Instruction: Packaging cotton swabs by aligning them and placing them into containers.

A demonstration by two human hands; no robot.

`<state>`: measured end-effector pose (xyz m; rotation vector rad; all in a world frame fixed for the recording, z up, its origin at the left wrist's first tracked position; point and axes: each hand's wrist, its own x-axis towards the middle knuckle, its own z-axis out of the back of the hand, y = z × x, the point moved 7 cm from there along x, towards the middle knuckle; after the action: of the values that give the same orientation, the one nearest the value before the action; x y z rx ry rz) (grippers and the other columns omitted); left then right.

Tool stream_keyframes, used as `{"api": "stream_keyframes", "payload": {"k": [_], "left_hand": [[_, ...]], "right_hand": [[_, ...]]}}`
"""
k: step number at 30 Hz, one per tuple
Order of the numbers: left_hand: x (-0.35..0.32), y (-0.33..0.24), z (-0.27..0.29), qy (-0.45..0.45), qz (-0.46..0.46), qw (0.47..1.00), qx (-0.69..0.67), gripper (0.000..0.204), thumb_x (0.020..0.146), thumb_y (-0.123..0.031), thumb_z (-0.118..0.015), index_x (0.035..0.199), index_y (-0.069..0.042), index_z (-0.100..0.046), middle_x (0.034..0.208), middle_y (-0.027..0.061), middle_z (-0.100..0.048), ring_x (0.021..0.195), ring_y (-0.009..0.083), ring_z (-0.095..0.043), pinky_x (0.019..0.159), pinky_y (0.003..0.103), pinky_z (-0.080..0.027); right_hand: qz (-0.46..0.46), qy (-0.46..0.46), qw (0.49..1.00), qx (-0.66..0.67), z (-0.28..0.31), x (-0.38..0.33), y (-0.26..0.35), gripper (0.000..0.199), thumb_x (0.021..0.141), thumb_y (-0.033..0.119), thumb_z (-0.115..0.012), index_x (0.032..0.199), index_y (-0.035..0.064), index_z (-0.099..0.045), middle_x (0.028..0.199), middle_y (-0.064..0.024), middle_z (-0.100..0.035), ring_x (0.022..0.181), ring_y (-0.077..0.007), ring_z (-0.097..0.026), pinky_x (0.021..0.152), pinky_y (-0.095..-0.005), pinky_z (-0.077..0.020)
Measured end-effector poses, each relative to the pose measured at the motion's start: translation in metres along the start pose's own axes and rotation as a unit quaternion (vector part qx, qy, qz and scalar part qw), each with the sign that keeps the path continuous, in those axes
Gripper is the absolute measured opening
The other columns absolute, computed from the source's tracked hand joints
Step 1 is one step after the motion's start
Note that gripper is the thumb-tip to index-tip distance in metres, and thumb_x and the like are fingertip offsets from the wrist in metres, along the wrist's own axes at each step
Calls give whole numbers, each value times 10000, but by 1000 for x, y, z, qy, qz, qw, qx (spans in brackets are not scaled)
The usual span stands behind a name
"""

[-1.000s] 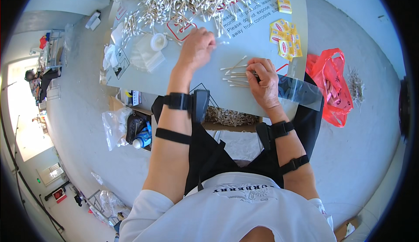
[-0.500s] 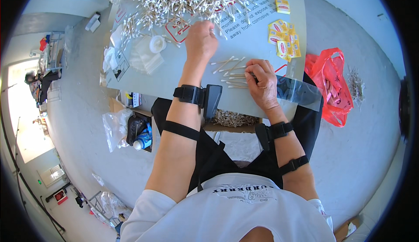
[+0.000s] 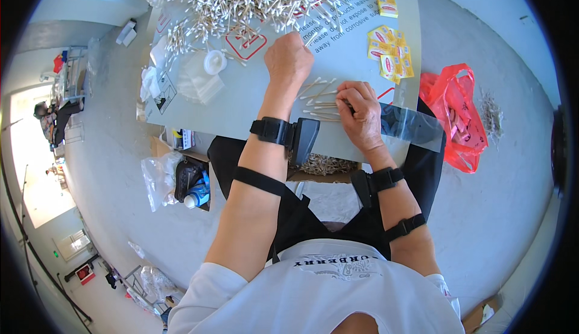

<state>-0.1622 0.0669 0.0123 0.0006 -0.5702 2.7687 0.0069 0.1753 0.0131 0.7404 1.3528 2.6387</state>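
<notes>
A large heap of cotton swabs spreads across the far side of the table. My left hand is closed in a fist at the heap's near edge, knuckles up. Its fingertips are hidden, and a swab end shows beside them. Closer to me, several loose swabs lie roughly side by side, white tips to the left. Over their right ends my right hand rests with curled fingers, pressing on the sticks. A clear plastic sheet lies by this hand at the table edge.
Yellow printed packets lie at the right, a small yellow box beyond them. At left are a round white container and clear bags. A red plastic bag stands right of the table; a box of swabs sits below its edge.
My left hand has shifted right and slightly nearer along the heap's edge, its fingers now turned out of sight. My right hand stays on the swabs.
</notes>
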Motion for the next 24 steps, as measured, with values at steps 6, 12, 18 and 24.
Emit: {"api": "stream_keyframes", "payload": {"k": [6,12,18,24], "left_hand": [[-12,7,-7,155,-17,987,-48,99,776,-155,-652,800,-76,-707,815,145,-701,788,339,-673,705,420,-521],[-2,-14,-7,178,-51,979,-80,114,793,-184,-680,805,-74,-707,789,140,-697,764,323,-669,697,417,-521],[37,-35,1,8,-21,999,-31,252,812,-267,-676,809,-17,-703,795,201,-696,762,372,-679,680,455,-522],[49,-35,-3,2,57,998,3,308,818,-310,-672,823,-5,-716,891,219,-709,869,407,-689,743,464,-551]], "right_hand": [[-3,-4,1000,-1,2,1,-1,122,742,-3,-661,827,43,-586,961,-70,-625,887,-294,-573,782,-398,-454],[-5,-7,1000,-4,2,0,-4,122,732,-8,-671,803,44,-586,946,-62,-628,882,-290,-582,777,-394,-460],[-10,-4,1000,-3,3,1,0,123,730,-12,-672,797,46,-588,939,-60,-624,884,-287,-583,780,-392,-462],[-12,0,1000,1,3,3,1,112,738,-10,-665,799,47,-589,936,-62,-620,881,-285,-579,783,-393,-459]]}}
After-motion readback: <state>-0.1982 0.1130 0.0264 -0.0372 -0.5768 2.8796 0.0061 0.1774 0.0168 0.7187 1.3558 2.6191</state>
